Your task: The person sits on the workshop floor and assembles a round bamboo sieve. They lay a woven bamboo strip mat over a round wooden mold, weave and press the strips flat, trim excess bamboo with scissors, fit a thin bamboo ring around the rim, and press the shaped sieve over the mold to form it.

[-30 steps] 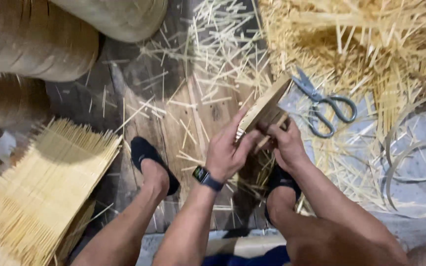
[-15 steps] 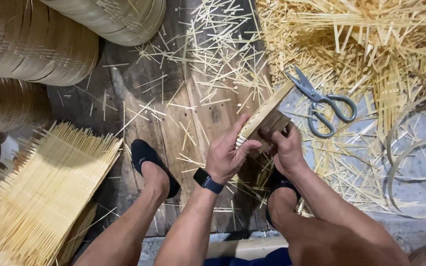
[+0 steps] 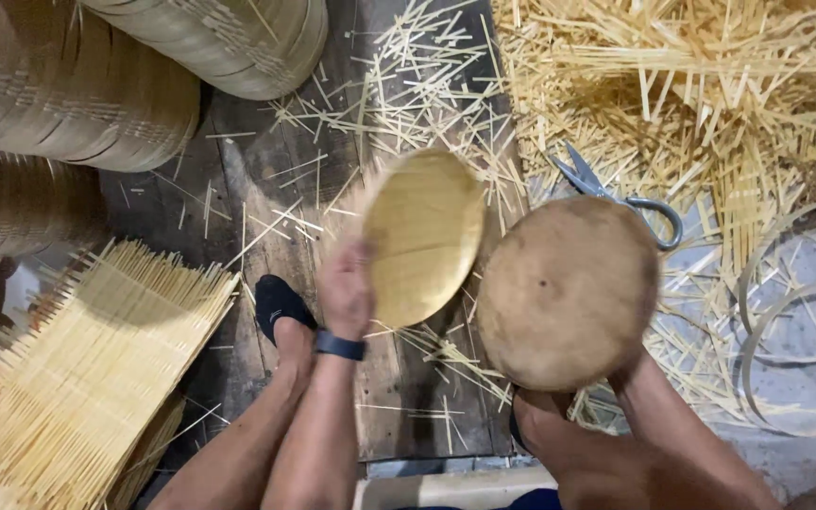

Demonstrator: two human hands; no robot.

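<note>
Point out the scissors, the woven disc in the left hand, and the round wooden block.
scissors (image 3: 586,179), head view, on the blades.
woven disc (image 3: 424,236), head view, on its middle.
wooden block (image 3: 569,293), head view, on its round face.

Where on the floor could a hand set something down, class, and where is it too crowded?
Barest are the dark planks between the stacked baskets and the scattered sticks. Crowded: the straw heap by the scissors, and the mat.

A bamboo-weaving workshop: strip piles (image 3: 710,85), stacked woven baskets (image 3: 77,94), scissors (image 3: 616,194).
</note>
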